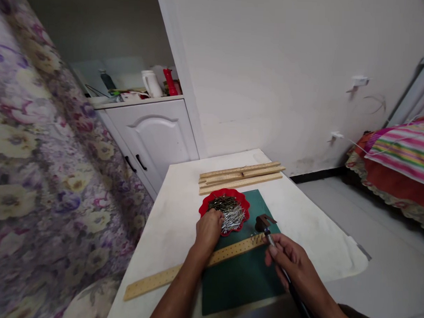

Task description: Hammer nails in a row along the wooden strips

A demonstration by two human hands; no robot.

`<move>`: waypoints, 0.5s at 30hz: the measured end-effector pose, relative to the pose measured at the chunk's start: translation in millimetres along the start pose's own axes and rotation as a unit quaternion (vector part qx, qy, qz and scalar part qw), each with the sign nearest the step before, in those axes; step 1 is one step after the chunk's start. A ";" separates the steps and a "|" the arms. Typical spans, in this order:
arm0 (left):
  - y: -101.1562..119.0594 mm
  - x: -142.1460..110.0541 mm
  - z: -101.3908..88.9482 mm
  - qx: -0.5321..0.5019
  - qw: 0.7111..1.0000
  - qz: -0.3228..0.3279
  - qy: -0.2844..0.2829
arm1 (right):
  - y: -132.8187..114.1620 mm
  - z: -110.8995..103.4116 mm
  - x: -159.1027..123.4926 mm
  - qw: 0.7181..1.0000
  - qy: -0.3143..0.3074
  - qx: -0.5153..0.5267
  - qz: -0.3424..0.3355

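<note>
My left hand (pixel 209 227) reaches into a red scalloped dish (pixel 203 206) of nails, its fingers closed among them; whether they pinch any is hidden. Dark nails (pixel 224 204) lie toward the back of the dish and silvery nails (pixel 234 217) toward the front right. My right hand (pixel 288 258) is wrapped around the handle of a claw hammer (pixel 265 223), its head raised above the right end of a wooden strip (pixel 234 250). Rows of dark dots run along the strip, and several nails (pixel 257 238) stand up near its right end.
Beneath the strip lies a green mat (pixel 241 287) on a white table (pixel 166 236). Several wooden strips (pixel 241 176) are stacked behind the dish. A white cabinet (pixel 156 138) and floral curtain (pixel 57 171) stand left; a bed (pixel 401 176) is at the right.
</note>
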State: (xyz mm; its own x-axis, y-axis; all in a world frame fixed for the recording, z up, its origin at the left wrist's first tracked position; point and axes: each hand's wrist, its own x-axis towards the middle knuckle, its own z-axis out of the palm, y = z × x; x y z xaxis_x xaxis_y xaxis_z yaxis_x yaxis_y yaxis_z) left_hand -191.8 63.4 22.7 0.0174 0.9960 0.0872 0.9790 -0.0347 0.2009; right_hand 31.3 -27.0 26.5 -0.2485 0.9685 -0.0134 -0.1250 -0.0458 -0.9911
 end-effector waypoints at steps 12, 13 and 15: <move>-0.2 4.8 -7.2 -0.036 0.999 0.004 -0.023 | -0.9 2.5 -1.7 1.000 -0.003 -0.010 -0.001; -0.1 5.0 -7.6 -0.037 0.999 0.008 -0.025 | -1.1 2.7 -1.8 1.000 -0.004 -0.010 -0.003; -0.2 4.9 -8.1 -0.040 0.999 0.018 -0.030 | -1.3 3.2 -2.0 1.000 -0.005 -0.009 -0.005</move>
State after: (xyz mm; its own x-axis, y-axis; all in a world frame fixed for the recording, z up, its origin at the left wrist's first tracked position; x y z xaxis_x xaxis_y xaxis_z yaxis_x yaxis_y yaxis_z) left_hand -193.6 67.7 30.9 0.0670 0.9970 0.0379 0.9583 -0.0749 0.2758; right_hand 28.9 -29.6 28.3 -0.2570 0.9664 -0.0019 -0.1099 -0.0312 -0.9935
